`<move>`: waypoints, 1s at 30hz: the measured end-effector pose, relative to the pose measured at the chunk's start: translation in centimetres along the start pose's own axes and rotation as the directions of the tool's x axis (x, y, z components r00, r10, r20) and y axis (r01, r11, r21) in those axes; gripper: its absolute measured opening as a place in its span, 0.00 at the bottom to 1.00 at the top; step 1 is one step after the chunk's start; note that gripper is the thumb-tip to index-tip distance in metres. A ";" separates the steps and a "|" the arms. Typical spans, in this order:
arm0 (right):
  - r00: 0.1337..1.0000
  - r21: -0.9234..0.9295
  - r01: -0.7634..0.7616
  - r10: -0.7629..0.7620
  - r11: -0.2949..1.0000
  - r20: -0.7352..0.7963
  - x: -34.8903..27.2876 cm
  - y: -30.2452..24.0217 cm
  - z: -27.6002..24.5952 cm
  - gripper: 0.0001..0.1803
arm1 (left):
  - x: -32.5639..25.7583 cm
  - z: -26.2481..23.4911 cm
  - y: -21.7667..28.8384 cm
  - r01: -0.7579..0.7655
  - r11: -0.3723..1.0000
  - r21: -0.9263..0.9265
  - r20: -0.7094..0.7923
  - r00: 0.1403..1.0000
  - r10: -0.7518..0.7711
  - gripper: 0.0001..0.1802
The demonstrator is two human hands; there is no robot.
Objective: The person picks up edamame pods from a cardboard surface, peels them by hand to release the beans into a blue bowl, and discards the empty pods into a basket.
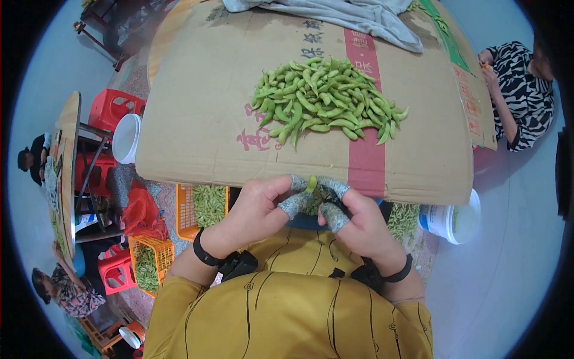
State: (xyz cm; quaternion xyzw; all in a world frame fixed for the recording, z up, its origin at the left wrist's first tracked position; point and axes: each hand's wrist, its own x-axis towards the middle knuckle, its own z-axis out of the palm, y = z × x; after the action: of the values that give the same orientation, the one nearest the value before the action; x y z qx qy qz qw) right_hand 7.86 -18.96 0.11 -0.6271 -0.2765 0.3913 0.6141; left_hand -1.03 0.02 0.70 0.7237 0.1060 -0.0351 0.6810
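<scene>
Just off the near edge of the cardboard-covered table (197, 119), my two hands meet in front of my body. My left hand (263, 206) is closed, with a green edamame pod (312, 183) pinched upright at its fingertips. My right hand (359, 218) is closed close beside it, around something small and dark that I cannot make out. Grey knitted covers wrap the thumb and forefinger of both hands. Under them shows part of a blue container (308, 224), mostly hidden. A heap of edamame pods (326, 99) lies on the cardboard.
A grey cloth (359, 21) lies at the table's far edge. White buckets (127, 139) stand at left and right. Orange crates (185, 212) of greens sit on the floor near red stools (113, 107). Other people are seated at the right (523, 96) and left.
</scene>
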 end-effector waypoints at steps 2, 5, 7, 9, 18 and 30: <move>0.997 -0.033 -0.051 0.050 0.998 -0.052 0.2 -0.8 -0.2 0.23 | 0.5 -0.2 1.1 -0.274 0.761 0.588 0.081 0.956 0.282 0.11; 0.993 0.022 -0.115 0.115 0.993 -0.023 0.5 -1.2 -1.1 0.24 | 1.0 0.7 1.3 -0.401 0.653 0.642 0.084 0.884 0.460 0.13; 0.992 0.005 -0.121 0.121 0.993 -0.025 0.7 -1.9 -1.5 0.24 | 1.5 0.4 1.7 -0.430 0.597 0.677 0.139 0.872 0.470 0.12; 0.991 0.068 -0.132 0.134 0.989 -0.025 0.6 -2.2 -1.8 0.23 | 1.7 0.3 1.6 -0.459 0.539 0.706 0.195 0.858 0.475 0.10; 0.916 0.541 -0.401 0.346 0.739 0.205 -0.9 -2.4 -1.5 0.21 | 1.0 0.1 0.1 0.077 0.968 -0.241 0.214 0.977 -0.024 0.08; 0.984 0.145 -0.180 0.180 0.973 0.016 -1.1 -0.7 -0.2 0.27 | 1.2 1.4 -0.6 -0.482 0.473 0.737 0.129 0.789 0.601 0.11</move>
State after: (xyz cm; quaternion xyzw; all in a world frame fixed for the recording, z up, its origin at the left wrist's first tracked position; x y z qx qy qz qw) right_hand 7.53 -19.97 0.93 -0.6025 -0.1902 0.4656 0.6197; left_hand 0.17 -1.20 -0.24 0.9300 -0.1023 0.1962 0.2934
